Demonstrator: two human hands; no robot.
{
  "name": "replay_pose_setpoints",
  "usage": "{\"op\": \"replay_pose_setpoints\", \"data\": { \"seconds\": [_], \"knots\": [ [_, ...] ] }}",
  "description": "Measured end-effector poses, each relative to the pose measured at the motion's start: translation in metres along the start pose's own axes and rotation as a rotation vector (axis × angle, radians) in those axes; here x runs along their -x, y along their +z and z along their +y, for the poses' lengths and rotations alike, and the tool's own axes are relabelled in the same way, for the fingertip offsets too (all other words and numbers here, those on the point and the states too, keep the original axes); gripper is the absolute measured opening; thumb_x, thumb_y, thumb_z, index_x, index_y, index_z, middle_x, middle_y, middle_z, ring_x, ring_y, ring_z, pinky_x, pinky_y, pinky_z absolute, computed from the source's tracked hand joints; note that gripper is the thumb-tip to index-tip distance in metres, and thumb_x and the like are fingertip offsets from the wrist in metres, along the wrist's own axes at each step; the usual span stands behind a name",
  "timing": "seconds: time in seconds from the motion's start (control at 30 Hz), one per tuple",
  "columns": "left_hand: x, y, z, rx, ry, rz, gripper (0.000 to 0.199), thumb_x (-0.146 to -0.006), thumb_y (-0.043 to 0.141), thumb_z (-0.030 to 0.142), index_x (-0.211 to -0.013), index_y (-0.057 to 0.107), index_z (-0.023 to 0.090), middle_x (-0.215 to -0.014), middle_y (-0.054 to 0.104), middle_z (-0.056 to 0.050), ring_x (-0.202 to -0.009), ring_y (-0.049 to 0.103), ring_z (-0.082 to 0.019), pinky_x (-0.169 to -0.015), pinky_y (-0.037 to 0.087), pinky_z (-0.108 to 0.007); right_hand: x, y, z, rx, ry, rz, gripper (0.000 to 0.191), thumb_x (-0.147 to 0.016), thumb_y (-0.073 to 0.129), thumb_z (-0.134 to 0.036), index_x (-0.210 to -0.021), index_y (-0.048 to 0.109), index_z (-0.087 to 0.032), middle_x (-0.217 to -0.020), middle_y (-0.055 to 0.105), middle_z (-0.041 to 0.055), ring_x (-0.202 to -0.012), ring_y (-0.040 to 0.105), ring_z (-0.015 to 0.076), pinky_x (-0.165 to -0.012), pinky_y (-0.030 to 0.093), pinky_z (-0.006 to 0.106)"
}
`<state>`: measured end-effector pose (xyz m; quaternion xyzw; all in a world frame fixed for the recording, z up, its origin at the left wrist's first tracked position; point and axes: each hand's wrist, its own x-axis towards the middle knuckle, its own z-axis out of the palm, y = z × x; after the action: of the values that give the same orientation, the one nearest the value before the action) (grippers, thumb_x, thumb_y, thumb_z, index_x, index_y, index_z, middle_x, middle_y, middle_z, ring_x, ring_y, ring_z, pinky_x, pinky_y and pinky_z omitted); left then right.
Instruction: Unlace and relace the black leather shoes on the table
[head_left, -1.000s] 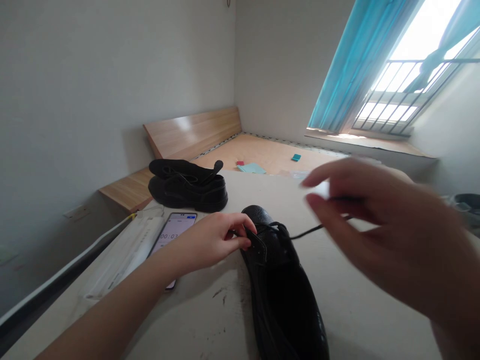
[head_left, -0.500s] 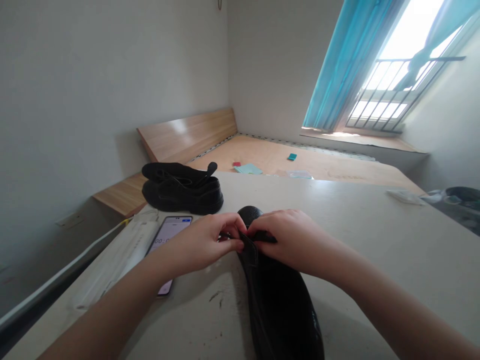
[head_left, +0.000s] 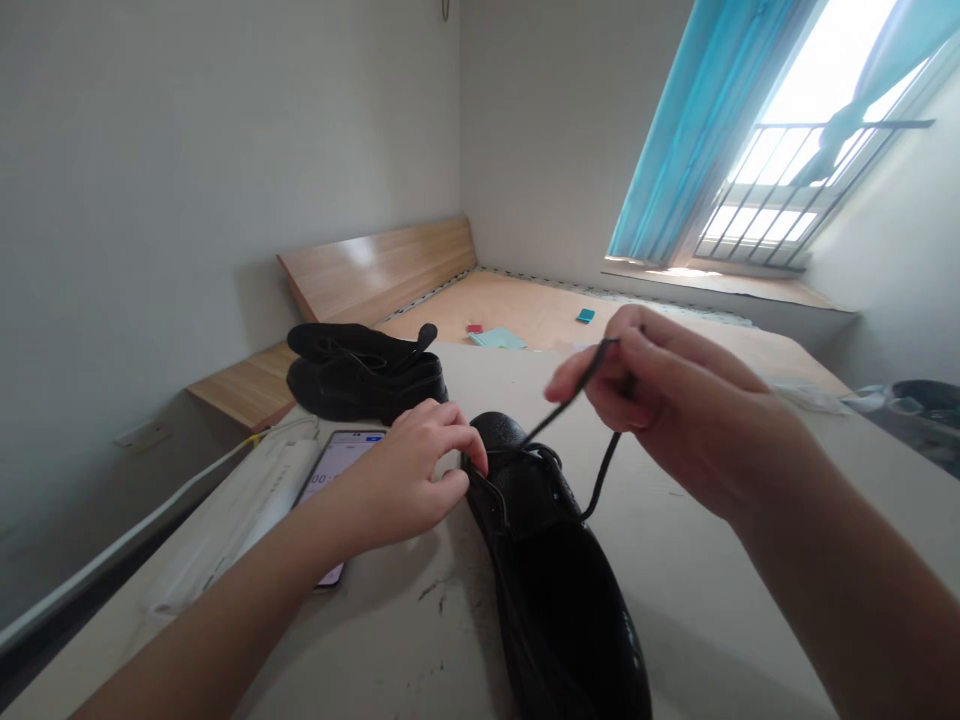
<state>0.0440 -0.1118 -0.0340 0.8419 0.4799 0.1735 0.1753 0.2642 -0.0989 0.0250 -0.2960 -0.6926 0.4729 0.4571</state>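
A black leather shoe (head_left: 574, 600) lies on the white table, its toe pointing away from me. Above its right side, my right hand (head_left: 667, 390) pinches a black shoelace (head_left: 566, 400), which runs down taut to the front of the lacing. A second stretch of lace hangs in a loop from this hand to the shoe's right edge. My left hand (head_left: 427, 465) grips the left lace flap of the shoe between thumb and fingers, near the toe. The fingertips partly cover that edge.
Another black shoe (head_left: 367, 385) with an insole or strap sticking up stands at the table's back left. A phone (head_left: 352, 450) lies beside my left forearm, next to a clear plastic package (head_left: 247, 530). Beyond the table (head_left: 720, 540) is a bed board (head_left: 540, 300) with small papers.
My right hand has moved up and right from the shoe, drawing the lace out with it. My left hand stays at the shoe's left flap, slightly shifted.
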Motion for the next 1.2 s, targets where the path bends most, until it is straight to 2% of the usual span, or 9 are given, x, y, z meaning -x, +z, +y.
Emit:
{"op": "replay_pose_setpoints", "data": {
  "seconds": [0.1, 0.23, 0.4, 0.5, 0.67, 0.8, 0.9, 1.03, 1.2],
  "knots": [
    [0.0, 0.003, 0.002, 0.114, 0.003, 0.01, 0.032, -0.078, 0.039, 0.009, -0.095, 0.062, 0.023, -0.103, 0.059, -0.003, -0.103, 0.051, -0.021, -0.094, 0.039, -0.036, 0.006, -0.001, -0.019, -0.167, 0.015, 0.052, 0.022, -0.096, 0.039, -0.029, -0.075, 0.042, -0.023, -0.055, 0.037, -0.0048, -0.048, 0.024, 0.011, -0.043, 0.027, 0.023],
    [-0.001, 0.011, 0.007, 0.206, -0.057, 0.003, 0.031, -0.09, 0.041, 0.025, -0.118, 0.055, 0.025, -0.113, 0.06, -0.003, -0.101, 0.056, -0.021, -0.089, 0.042, -0.034, 0.016, 0.001, -0.032, -0.157, -0.022, 0.127, 0.024, -0.096, 0.038, -0.028, -0.073, 0.045, -0.025, -0.053, 0.024, -0.0043, -0.045, 0.02, 0.0127, -0.037, 0.024, 0.023],
    [-0.005, 0.017, 0.006, 0.193, -0.074, 0.062, 0.026, -0.093, 0.045, 0.041, -0.087, 0.061, 0.021, -0.094, 0.061, -0.002, -0.081, 0.056, -0.017, -0.07, 0.042, -0.029, 0.022, 0.007, -0.031, -0.126, -0.069, 0.082, 0.026, -0.098, 0.036, -0.029, -0.077, 0.051, -0.028, -0.054, 0.029, -0.0032, -0.045, 0.027, 0.0132, -0.041, 0.031, 0.024],
    [-0.004, 0.016, 0.007, 0.187, -0.102, 0.1, 0.027, -0.091, 0.049, 0.043, -0.082, 0.058, 0.02, -0.086, 0.06, -0.001, -0.073, 0.055, -0.015, -0.063, 0.039, -0.027, 0.02, 0.007, -0.027, -0.125, -0.119, 0.084, 0.023, -0.099, 0.038, -0.028, -0.08, 0.053, -0.027, -0.055, 0.03, -0.0038, -0.047, 0.027, 0.0125, -0.044, 0.03, 0.024],
    [-0.003, 0.013, 0.015, -0.034, 0.059, 0.209, 0.023, -0.092, 0.05, 0.036, -0.079, 0.056, 0.018, -0.084, 0.06, -0.003, -0.081, 0.053, -0.018, -0.07, 0.038, -0.03, 0.012, 0.007, -0.015, 0.003, -0.255, 0.194, 0.017, -0.097, 0.045, -0.024, -0.081, 0.051, -0.024, -0.058, 0.032, -0.0047, -0.05, 0.03, 0.0103, -0.044, 0.026, 0.024],
    [-0.01, 0.011, 0.021, -0.016, 0.08, 0.17, 0.031, -0.094, 0.044, 0.036, -0.075, 0.06, 0.018, -0.083, 0.064, -0.004, -0.083, 0.055, -0.019, -0.077, 0.039, -0.032, 0.009, 0.013, -0.008, 0.19, -0.376, 0.31, 0.014, -0.094, 0.047, -0.017, -0.082, 0.051, -0.023, -0.066, 0.041, -0.0036, -0.053, 0.038, 0.0097, -0.047, 0.035, 0.024],
    [-0.022, 0.009, 0.026, 0.003, -0.037, 0.078, 0.035, -0.094, 0.04, 0.035, -0.08, 0.068, 0.019, -0.084, 0.069, -0.005, -0.081, 0.059, -0.02, -0.074, 0.041, -0.033, 0.007, 0.016, -0.013, 0.152, -0.361, 0.286, 0.016, -0.095, 0.046, -0.018, -0.081, 0.05, -0.024, -0.065, 0.04, -0.0041, -0.052, 0.039, 0.0089, -0.047, 0.036, 0.023],
    [-0.041, 0.007, 0.033, -0.044, -0.121, -0.032, 0.023, -0.085, 0.052, 0.032, -0.077, 0.071, 0.021, -0.077, 0.07, -0.006, -0.074, 0.062, -0.023, -0.067, 0.041, -0.033, 0.004, 0.023, -0.03, 0.069, -0.311, 0.204, 0.018, -0.094, 0.046, -0.021, -0.077, 0.05, -0.024, -0.065, 0.042, -0.0046, -0.051, 0.043, 0.0065, -0.045, 0.036, 0.019],
    [-0.057, 0.009, 0.041, 0.006, -0.109, -0.011, 0.018, -0.078, 0.06, 0.028, -0.062, 0.065, 0.02, -0.065, 0.063, -0.006, -0.078, 0.062, -0.025, -0.066, 0.043, -0.032, 0.001, 0.036, -0.042, 0.045, -0.152, 0.07, 0.016, -0.094, 0.044, -0.021, -0.079, 0.052, -0.023, -0.059, 0.037, -0.0058, -0.049, 0.046, 0.0044, -0.043, 0.036, 0.014]
  ]
}}
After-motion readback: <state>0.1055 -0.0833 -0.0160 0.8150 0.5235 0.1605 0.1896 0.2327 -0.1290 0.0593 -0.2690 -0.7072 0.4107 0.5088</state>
